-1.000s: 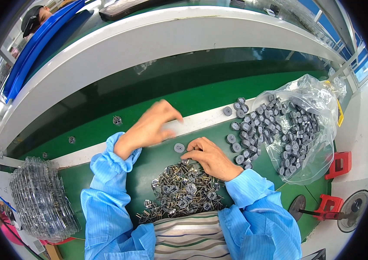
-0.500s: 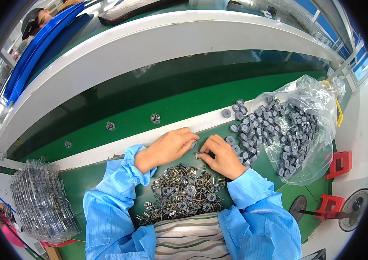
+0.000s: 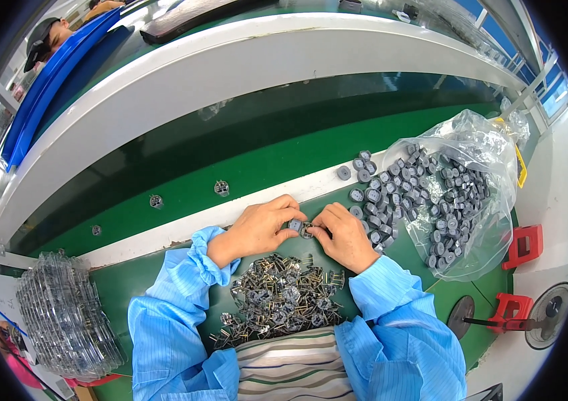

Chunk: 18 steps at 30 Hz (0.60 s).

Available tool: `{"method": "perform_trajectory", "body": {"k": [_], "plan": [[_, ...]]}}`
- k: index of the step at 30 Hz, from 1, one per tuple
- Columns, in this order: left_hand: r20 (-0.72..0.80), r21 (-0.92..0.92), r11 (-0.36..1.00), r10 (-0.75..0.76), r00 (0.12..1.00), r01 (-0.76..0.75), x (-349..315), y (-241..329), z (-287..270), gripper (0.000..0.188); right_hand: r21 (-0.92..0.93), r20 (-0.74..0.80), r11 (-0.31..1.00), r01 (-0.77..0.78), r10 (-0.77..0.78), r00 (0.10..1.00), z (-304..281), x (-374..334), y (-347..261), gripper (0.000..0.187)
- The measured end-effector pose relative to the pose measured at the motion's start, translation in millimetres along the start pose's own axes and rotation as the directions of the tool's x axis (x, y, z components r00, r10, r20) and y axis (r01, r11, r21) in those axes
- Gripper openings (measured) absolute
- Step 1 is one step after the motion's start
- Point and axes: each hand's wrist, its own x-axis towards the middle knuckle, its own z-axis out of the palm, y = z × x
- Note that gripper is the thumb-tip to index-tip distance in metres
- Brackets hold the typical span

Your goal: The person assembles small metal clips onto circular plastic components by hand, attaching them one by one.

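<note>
My left hand (image 3: 262,226) pinches a round grey plastic cap (image 3: 295,225) between thumb and fingertips. Close against it, my right hand (image 3: 343,235) grips a small part with metal pins (image 3: 307,231). The two pieces meet between my fingertips; whether they are joined I cannot tell. Below my hands, near my body, lies a heap of pinned metal-and-dark parts (image 3: 284,294). To the right of my right hand, many loose grey caps (image 3: 391,194) spill from a clear plastic bag (image 3: 478,257).
Several small parts (image 3: 221,188) sit spaced out on the green belt (image 3: 284,157) beyond a white rail (image 3: 130,248). Stacked clear plastic trays (image 3: 66,314) stand at the left. A white shelf edge (image 3: 230,50) arches above. Red stools (image 3: 524,247) are at the right; another person is far left.
My right hand has brought its pinned part up against the cap in my left hand. The parts on the belt have shifted to the left, and the view has moved slightly.
</note>
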Motion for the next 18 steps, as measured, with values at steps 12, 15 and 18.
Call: {"method": "perform_trajectory", "body": {"k": [12,15,18], "plan": [[-0.134,0.028,0.998,-0.056,0.989,0.060,2,-8,6,0.036,0.204,-0.085,0.978,0.044,-0.027,0.996,-9,0,-1,0.010],[-0.161,0.053,0.997,-0.042,0.986,0.051,2,-12,12,0.037,-0.151,-0.235,0.976,0.154,-0.187,0.954,-10,7,-5,0.008],[-0.209,0.130,0.991,0.005,0.978,0.023,1,-15,15,0.042,0.013,-0.043,0.987,-0.158,0.158,0.987,-7,1,1,0.014]]}}
